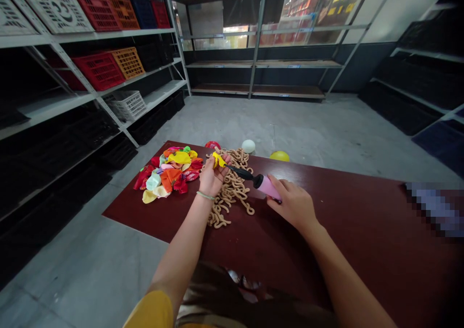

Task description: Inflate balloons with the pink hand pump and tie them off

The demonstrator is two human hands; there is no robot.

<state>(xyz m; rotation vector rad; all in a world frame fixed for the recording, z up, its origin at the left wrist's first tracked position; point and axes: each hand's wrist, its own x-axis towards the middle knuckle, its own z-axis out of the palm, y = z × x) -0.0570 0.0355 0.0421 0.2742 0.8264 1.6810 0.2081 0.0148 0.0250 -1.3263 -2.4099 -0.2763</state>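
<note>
My left hand (213, 175) is closed around a small yellow balloon (218, 160), limp and uninflated, at the nozzle end of a hand pump. In my right hand (295, 202) is that balloon pump (267, 186), with a pink barrel and a black tapered front, pointing left toward the balloon. Whether the nozzle sits inside the balloon's neck is too small to tell. Under and behind my left hand lies a heap of tan, curled, rope-like pieces (235, 187). To its left is a pile of flat balloons (170, 175) in many colours.
The dark red table (344, 212) stretches to the right, where a blurred patch covers something at its edge. Beyond its far edge are a white balloon (248, 146), a yellow balloon (279, 156) and a red balloon (212, 144). Shelves with plastic crates (99, 69) stand left.
</note>
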